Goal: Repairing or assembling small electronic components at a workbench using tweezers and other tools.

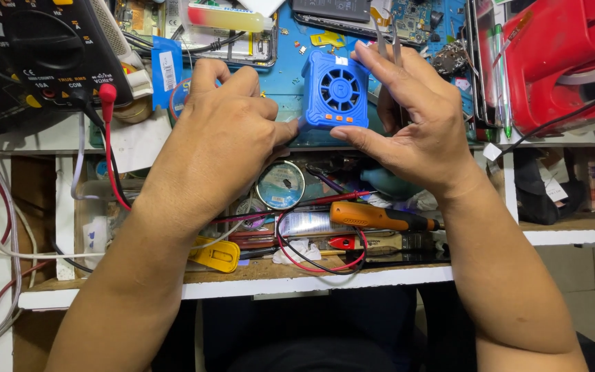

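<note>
Head view is showing both hands holding a small blue fan (337,91) upright above the blue work mat (290,76). Left hand (218,131) is pressing its thumb on the fan's left edge, fingers curled together. Right hand (414,117) is clamping the fan's right side, tweezers (387,38) tucked between its fingers. Fan is looking closed and whole; an orange-handled screwdriver (380,218) is lying unused on the shelf below.

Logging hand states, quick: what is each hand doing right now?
Left hand: curled, thumb tip touching the blue fan unit; whether it grips cannot be told.
Right hand: closed on the blue fan unit, with tweezers between its fingers.
</note>
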